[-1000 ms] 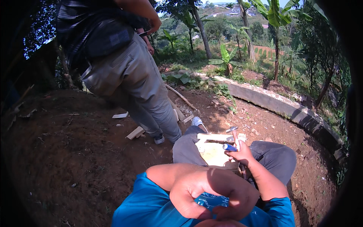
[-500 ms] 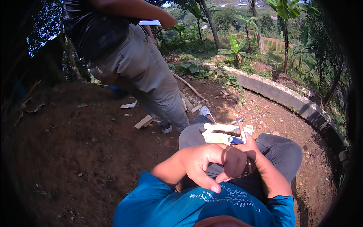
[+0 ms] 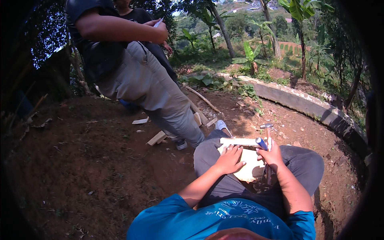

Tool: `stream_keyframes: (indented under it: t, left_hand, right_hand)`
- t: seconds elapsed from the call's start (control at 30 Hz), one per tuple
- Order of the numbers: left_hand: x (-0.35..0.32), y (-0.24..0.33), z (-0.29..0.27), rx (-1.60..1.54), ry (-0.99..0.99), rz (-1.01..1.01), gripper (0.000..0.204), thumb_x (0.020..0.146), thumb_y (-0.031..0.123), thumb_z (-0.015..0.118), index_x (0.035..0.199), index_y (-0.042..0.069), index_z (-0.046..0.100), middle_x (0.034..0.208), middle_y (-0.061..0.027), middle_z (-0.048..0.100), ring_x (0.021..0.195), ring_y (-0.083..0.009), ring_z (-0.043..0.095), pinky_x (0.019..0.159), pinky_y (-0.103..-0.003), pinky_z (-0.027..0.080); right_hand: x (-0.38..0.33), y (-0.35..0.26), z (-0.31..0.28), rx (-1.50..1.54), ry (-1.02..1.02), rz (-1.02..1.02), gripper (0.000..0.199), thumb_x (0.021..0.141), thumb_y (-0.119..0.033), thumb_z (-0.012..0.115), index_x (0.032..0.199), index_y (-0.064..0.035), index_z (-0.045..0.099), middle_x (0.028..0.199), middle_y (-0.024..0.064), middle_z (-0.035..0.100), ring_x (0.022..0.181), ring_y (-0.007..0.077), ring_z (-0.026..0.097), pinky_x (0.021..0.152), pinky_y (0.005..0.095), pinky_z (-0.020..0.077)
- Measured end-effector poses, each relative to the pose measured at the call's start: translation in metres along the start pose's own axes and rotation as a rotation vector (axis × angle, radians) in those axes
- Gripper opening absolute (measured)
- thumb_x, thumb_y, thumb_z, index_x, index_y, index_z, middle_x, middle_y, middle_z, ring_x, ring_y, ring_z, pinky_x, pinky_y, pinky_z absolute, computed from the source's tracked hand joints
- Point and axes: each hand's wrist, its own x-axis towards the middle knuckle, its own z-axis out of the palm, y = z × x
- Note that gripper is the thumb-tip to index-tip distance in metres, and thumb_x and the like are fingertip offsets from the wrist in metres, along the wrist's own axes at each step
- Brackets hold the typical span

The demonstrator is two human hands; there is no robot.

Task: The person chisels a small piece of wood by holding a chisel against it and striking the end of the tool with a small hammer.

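Observation:
My left hand lies on a pale wooden board across my lap, fingers spread over its surface. My right hand is closed round a hammer, its metal head pointing away from me and its wooden handle running back through the grip. A tool with a blue handle is held in the same hand; its working end is hard to make out. Along the board's far side runs a light wooden strip.
A person in light trousers stands close on the left, holding something white; another person is partly hidden behind. Wood offcuts and a long stick lie on the soil. A low concrete wall curves along the right.
My left hand has come down from in front of my chest onto the board. The hammer and blue-handled tool have shifted right and turned more upright. A second person now shows behind the first.

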Motion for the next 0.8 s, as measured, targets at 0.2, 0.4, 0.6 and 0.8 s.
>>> stream_keyframes:
  t: [0.2, 0.4, 0.6, 0.8]
  left_hand:
    - [0.012, 0.003, 0.02, 0.014, 0.062, 0.01, 0.077, 0.092, 0.053, 0.056, 0.148, 0.002, 0.038, 0.139, -0.0228, 0.045, 0.131, -0.0432, 0.042, 0.111, -0.056, 0.031]
    - [0.03, -0.011, 0.024, -0.039, 0.113, 0.025, 0.061, 0.093, 0.049, 0.055, 0.134, 0.003, 0.052, 0.12, -0.0193, 0.059, 0.116, -0.0382, 0.053, 0.1, -0.052, 0.039]
    - [0.043, -0.004, 0.012, -0.076, -0.059, -0.075, 0.059, 0.092, 0.056, 0.055, 0.116, 0.002, 0.057, 0.113, -0.0206, 0.062, 0.112, -0.0385, 0.057, 0.098, -0.052, 0.039]
    - [0.042, -0.007, 0.027, 0.005, -0.064, -0.034, 0.071, 0.086, 0.06, 0.063, 0.123, 0.002, 0.048, 0.12, -0.0191, 0.048, 0.117, -0.0367, 0.047, 0.098, -0.049, 0.035]
  right_hand:
    - [0.008, 0.006, -0.008, 0.045, 0.085, -0.027, 0.039, 0.081, -0.003, 0.076, 0.107, -0.003, 0.045, 0.086, 0.0073, 0.064, 0.057, 0.0136, 0.067, 0.044, 0.0249, 0.0478]
    - [0.002, -0.002, -0.006, 0.043, 0.07, -0.043, 0.038, 0.081, -0.004, 0.077, 0.105, -0.0026, 0.047, 0.087, 0.0072, 0.065, 0.058, 0.0131, 0.066, 0.042, 0.0246, 0.0449]
    - [0.003, -0.008, -0.003, 0.047, 0.035, -0.058, 0.038, 0.081, -0.006, 0.077, 0.107, -0.0015, 0.049, 0.088, 0.0075, 0.067, 0.059, 0.013, 0.067, 0.046, 0.0249, 0.0476]
    - [0.001, -0.004, -0.005, -0.038, 0.032, -0.06, 0.041, 0.082, -0.012, 0.078, 0.107, -0.002, 0.047, 0.084, 0.0058, 0.065, 0.058, 0.0132, 0.068, 0.039, 0.0239, 0.0442]
